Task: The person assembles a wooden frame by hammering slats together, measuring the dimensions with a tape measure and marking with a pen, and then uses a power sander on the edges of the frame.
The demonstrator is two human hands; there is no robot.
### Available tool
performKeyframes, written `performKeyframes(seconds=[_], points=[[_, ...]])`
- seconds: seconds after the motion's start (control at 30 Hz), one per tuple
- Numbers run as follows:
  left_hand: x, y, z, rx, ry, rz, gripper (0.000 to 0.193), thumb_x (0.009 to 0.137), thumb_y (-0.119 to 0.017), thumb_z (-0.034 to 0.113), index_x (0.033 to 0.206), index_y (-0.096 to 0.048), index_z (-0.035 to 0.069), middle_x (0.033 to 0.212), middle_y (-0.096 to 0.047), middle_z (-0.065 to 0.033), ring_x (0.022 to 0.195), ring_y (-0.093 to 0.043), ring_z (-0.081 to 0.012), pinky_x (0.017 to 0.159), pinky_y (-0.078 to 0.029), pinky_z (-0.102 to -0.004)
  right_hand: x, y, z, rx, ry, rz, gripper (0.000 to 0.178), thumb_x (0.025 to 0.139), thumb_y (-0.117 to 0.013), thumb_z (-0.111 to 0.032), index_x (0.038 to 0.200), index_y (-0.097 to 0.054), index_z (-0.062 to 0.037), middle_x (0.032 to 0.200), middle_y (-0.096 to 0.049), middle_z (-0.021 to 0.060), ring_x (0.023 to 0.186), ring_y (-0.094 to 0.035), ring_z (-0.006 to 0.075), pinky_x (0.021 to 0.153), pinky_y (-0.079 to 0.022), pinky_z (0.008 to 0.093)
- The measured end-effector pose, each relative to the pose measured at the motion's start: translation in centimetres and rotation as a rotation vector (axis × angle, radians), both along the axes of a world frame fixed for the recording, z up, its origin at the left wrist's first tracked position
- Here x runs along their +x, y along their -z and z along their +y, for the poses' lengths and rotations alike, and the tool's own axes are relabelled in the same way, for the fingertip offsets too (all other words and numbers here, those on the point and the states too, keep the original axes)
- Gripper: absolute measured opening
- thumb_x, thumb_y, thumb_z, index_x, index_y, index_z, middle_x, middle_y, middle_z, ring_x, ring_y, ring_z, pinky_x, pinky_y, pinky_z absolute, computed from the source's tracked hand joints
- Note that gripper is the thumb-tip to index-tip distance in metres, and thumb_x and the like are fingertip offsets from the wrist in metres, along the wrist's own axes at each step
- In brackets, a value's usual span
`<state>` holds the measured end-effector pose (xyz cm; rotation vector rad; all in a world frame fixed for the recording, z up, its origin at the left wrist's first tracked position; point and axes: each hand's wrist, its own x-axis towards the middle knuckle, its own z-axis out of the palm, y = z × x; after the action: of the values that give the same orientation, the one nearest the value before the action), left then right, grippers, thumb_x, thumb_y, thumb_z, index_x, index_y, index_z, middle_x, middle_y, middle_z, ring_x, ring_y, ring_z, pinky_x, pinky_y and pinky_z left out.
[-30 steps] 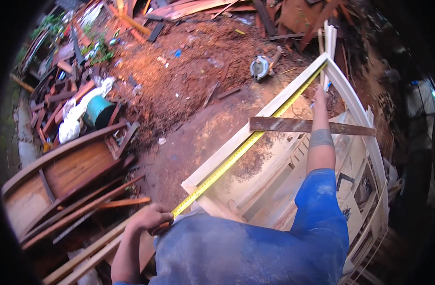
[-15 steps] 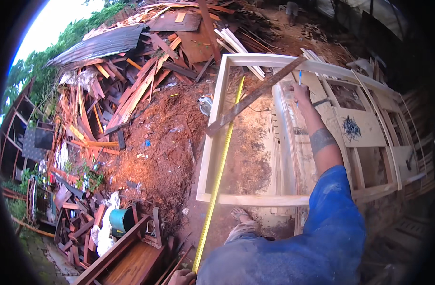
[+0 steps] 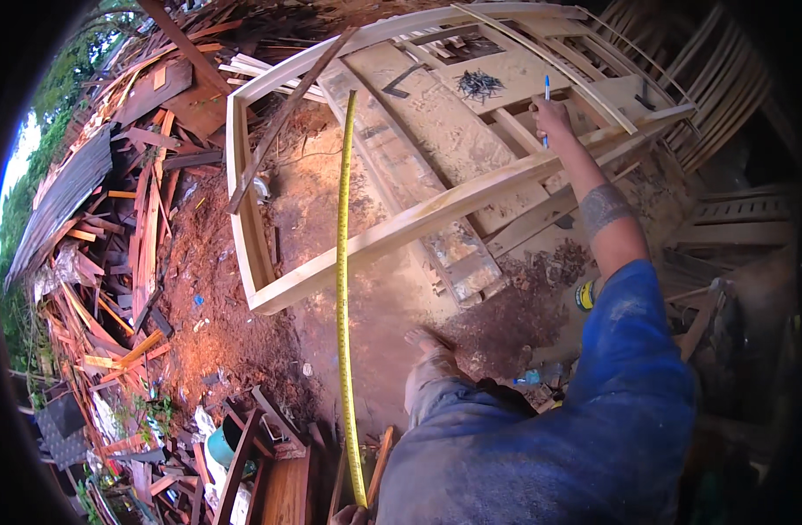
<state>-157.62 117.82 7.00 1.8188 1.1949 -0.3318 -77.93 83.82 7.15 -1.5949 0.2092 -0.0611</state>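
Closest, at the lower edge, blue shirt (image 3: pixel 523 464) of the wearer, w/ L hand (image 3: pixel 350 516) mostly cut off by the border; it sat at the lower end of yellow tape (image 3: pixel 344 306), but how its fingers closed can't be told. Tape ran up from there, out of the shirt's way, crossed the near rail of a pale wood frame (image 3: pixel 444 210) & ended free inside it, touching no corner that could be seen.

Bare foot (image 3: pixel 427 339) stood on the floor short of the frame. To its right, a clear bottle (image 3: pixel 528 377) & a yellow tin (image 3: pixel 584 296).

R hand (image 3: pixel 551 121) was out at arm's length above the frame's right part, fingers closed on a blue pen (image 3: pixel 547 85) held about upright; no contact w/ wood could be made out.

Change: 1 sec. earlier tape lay along the frame's short side, R hand at its far corner. By now both were off that corner & the view had swung right. So, prob., tape gave no reading along that side any more, & R hand was free to use the pen.

Farther: dark plank (image 3: pixel 287 127) across the frame's far-left corner, black square (image 3: pixel 401 80), heap of nails (image 3: pixel 479 84). Beyond, to the left, scrap wood (image 3: pixel 147 192).
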Motion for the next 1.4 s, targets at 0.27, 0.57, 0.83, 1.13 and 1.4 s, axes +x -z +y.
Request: performKeyframes(seconds=[0.27, 0.57, 0.83, 1.13, 1.4], points=[[8.7, -0.3, -7.0, 0.042, 0.127, -0.165, 0.025, 0.089, -0.062, 0.019, 0.095, -0.068, -0.005, 0.083, -0.068, -0.0222, 0.071, -0.059, -0.0289, 0.07, -0.047, -0.0394, -0.6, 4.4, -11.9, -0.204, 0.086, 0.148, 0.029, 0.09, -0.062, -0.031, 0.081, -0.065, -0.0038, 0.061, -0.046, 0.0001, 0.043, -0.04, 0.0119, 0.036, -0.03, 0.0293], [28.3, -1.5, -23.2, 0.59, 0.346, -0.459, 0.021, 0.091, -0.059, 0.016, 0.081, -0.065, -0.002, 0.071, -0.061, -0.0191, 0.06, -0.055, -0.0273, 0.059, -0.043, -0.0405, 12.2, 1.9, -12.8, -0.382, -0.333, -0.15, 0.033, 0.09, -0.064, -0.035, 0.076, -0.066, -0.0041, 0.056, -0.042, -0.0028, 0.047, -0.041, 0.0111, 0.045, -0.035, 0.0304], [39.9, 1.7, -40.6, 0.302, 0.227, -0.439, 0.009, 0.087, -0.063, 0.009, 0.081, -0.066, 0.004, 0.072, -0.06, -0.0175, 0.058, -0.052, -0.031, 0.056, -0.044, -0.0411, 34.5, 2.2, -24.0, -0.744, -0.365, -0.202, 0.038, 0.081, -0.064, -0.037, 0.083, -0.074, -0.001, 0.083, -0.072, 0.0229, 0.08, -0.071, 0.0372, 0.075, -0.054, 0.047], [47.6, 2.1, -58.0, 0.039, -0.121, -0.092, 0.03, 0.09, -0.064, 0.025, 0.088, -0.071, -0.004, 0.068, -0.064, -0.0045, 0.063, -0.058, -0.011, 0.059, -0.046, -0.0316, 48.3, 5.4, -49.5, -0.292, -0.075, 0.094, 0.021, 0.085, -0.065, -0.027, 0.081, -0.067, -0.0063, 0.054, -0.042, -0.0038, 0.037, -0.033, 0.0094, 0.035, -0.027, 0.0291], [56.2, 0.6, -71.8, -0.003, -0.237, -0.06, 0.029, 0.087, -0.063, 0.023, 0.096, -0.072, -0.004, 0.074, -0.069, -0.0182, 0.067, -0.067, -0.017, 0.062, -0.049, -0.0344, 50.9, 1.1, -55.8, -0.41, -0.335, 0.071, 0.02, 0.09, -0.06, -0.025, 0.091, -0.069, -0.0062, 0.056, -0.036, -0.009, 0.04, -0.031, 0.0036, 0.035, -0.025, 0.0241]])
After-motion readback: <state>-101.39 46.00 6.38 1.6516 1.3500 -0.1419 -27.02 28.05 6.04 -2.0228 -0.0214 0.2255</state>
